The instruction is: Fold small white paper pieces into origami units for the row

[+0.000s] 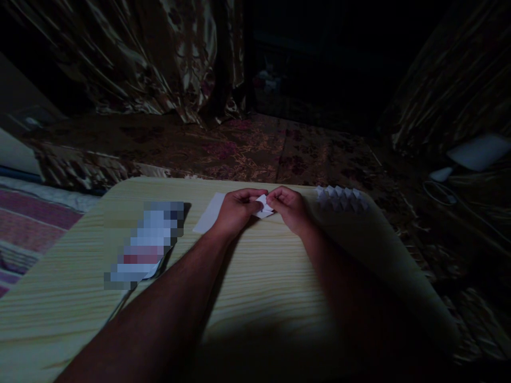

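Between my two hands, near the far edge of the table, is a small folded piece of white paper (264,213). My left hand (238,208) pinches its left side, thumb on top. The fingertips of my right hand (288,206) are closed on its upper right part. Beside my left hand a flat white paper sheet (208,214) lies on the table, partly hidden by that hand. Off to the right of my right hand stand several small folded white paper pieces (341,198), set close together in rows.
The light wood-grain table (255,298) has rounded far corners. A blurred-out phone-like device (143,244) with a cable lies at its left. Patterned curtains (179,58) and a cloth-covered ledge (255,143) are behind. A pale flat object (479,151) with a cord is at right.
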### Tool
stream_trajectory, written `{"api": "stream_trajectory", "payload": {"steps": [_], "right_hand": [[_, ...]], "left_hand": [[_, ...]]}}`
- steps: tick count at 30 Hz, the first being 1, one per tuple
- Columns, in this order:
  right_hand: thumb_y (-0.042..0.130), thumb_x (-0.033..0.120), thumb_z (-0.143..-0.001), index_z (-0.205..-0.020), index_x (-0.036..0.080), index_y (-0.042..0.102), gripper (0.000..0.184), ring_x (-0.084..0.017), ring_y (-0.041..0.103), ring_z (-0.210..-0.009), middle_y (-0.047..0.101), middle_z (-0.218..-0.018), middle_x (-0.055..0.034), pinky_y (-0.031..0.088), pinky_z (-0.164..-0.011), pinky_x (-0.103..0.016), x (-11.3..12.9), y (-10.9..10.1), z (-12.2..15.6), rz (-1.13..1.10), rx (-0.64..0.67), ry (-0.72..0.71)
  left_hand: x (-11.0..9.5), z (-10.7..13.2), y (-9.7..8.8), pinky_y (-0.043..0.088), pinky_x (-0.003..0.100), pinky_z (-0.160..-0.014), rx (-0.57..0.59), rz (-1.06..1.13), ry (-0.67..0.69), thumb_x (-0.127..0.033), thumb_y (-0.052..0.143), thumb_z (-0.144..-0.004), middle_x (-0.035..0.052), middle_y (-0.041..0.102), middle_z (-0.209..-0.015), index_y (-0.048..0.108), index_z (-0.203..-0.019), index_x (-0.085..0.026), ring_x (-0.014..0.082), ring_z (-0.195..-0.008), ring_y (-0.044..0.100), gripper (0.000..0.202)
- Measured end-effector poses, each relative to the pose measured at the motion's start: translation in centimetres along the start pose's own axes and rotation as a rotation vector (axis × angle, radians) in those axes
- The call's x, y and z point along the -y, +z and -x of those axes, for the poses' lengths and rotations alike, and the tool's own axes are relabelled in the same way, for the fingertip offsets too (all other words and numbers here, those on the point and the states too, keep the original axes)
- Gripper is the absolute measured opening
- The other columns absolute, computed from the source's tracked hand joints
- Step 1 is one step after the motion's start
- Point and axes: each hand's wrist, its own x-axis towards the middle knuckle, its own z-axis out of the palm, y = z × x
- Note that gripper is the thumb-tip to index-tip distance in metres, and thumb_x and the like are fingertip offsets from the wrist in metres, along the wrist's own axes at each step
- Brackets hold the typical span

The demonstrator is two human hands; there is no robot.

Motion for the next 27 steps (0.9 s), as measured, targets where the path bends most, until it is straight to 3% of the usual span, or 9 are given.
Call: {"api": "stream_trajectory", "payload": {"steps": [10, 27], "right_hand": [[0.070, 0.049, -0.069, -0.077, 0.018, 0.058, 0.034, -0.013, 0.057, -0.063, 0.063, -0.070, -0.0005, 0.046, -0.059, -0.025, 0.15, 0.04, -0.07, 0.029, 0.000, 0.038], [0.067, 0.046, -0.073, -0.077, 0.018, 0.058, 0.030, -0.012, 0.056, -0.063, 0.063, -0.070, -0.0008, 0.043, -0.058, -0.024, -0.06, 0.37, -0.01, 0.109, -0.059, -0.001]], "left_hand": [[-0.41, 0.13, 0.23, 0.051, 0.029, -0.067, 0.000, -0.019, -0.032, -0.023, 0.078, -0.056, 0.0068, 0.073, -0.080, 0.071, -0.098, -0.012, 0.0169, -0.066, 0.066, 0.044], [-0.54, 0.30, 0.77, 0.047, 0.023, -0.058, -0.026, -0.108, -0.009, -0.020, 0.076, -0.058, 0.0030, 0.070, -0.073, 0.070, -0.094, -0.012, 0.0120, -0.059, 0.060, 0.037]]}}
